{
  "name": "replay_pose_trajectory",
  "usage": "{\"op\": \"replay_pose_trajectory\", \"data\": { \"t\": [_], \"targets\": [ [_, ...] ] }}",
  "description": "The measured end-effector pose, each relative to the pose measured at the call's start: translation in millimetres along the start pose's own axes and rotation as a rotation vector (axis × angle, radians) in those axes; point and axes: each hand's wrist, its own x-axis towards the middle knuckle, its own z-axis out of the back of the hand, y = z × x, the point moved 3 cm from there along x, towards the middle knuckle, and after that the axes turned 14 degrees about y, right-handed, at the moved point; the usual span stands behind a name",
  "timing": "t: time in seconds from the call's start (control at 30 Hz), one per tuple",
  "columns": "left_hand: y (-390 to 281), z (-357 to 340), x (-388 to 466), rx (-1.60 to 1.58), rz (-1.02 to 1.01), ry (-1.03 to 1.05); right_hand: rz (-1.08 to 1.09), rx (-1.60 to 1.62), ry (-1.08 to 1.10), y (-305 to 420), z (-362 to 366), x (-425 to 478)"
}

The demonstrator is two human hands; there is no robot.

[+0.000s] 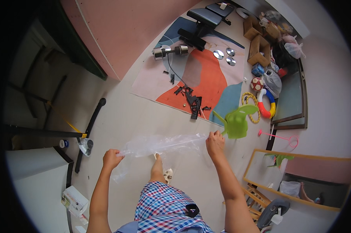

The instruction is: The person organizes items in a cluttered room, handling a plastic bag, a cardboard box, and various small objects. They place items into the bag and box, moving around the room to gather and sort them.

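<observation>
A clear plastic bag or sheet (163, 145) is stretched between my two hands, above the floor in front of me. My left hand (112, 158) pinches its left end. At its right end, my right hand (215, 143) grips the edge with closed fingers. Just beyond my right hand is a small green plastic chair (236, 122). Part of my leg and one shoe show below the plastic.
Black toy-gun-like parts (193, 100), an adjustable dumbbell (170, 51) and metal discs (218, 54) lie on a colourful rug (204, 72). Behind stands a weight bench (204, 17). A swim ring (266, 103) and framed mirror (298, 177) are right, a black metal stand (89, 134) left.
</observation>
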Motion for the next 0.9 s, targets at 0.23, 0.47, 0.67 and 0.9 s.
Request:
{"op": "replay_pose_trajectory", "data": {
  "t": [0.23,0.47,0.67,0.9],
  "targets": [
    [23,-43,91,-1.743,0.023,-0.042,-0.615,1.923,-0.114,15,-91,134],
    [24,-14,150,-2.083,0.106,-0.078,0.016,0.856,0.373,78,-13,232],
    [37,43,165,-1.39,0.082,0.342,0.499,0.45,0.732,84,15,274],
    [12,-11,175,-0.344,0.347,0.042,0.148,0.492,0.149,14,-72,360]
  ]
}}
